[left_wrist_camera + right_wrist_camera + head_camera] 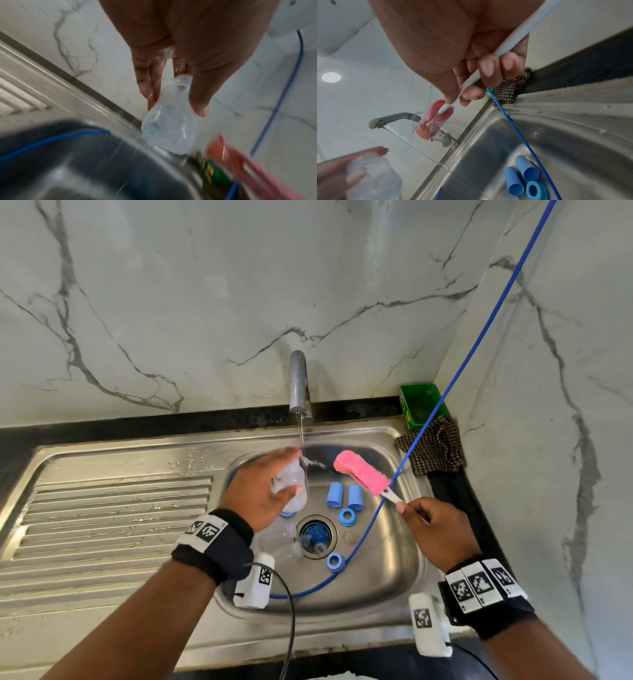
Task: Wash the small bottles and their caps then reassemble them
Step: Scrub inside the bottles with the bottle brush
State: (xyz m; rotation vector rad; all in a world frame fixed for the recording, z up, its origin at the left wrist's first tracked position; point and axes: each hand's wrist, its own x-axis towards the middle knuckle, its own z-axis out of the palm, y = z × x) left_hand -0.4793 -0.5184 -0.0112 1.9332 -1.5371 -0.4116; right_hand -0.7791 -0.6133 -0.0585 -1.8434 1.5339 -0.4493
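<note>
The bottle [291, 484] sits under the tap [298, 383], gripped by the left hand [255, 491], evidently for rinsing. The right hand [442, 532] pinches the brush [363, 472] aside, probably keeping it ready.

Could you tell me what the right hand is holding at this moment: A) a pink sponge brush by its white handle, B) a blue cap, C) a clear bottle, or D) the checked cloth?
A: the right hand grips the white handle of the pink sponge brush above the sink, while the left hand holds the clear bottle at the running tap.
</note>
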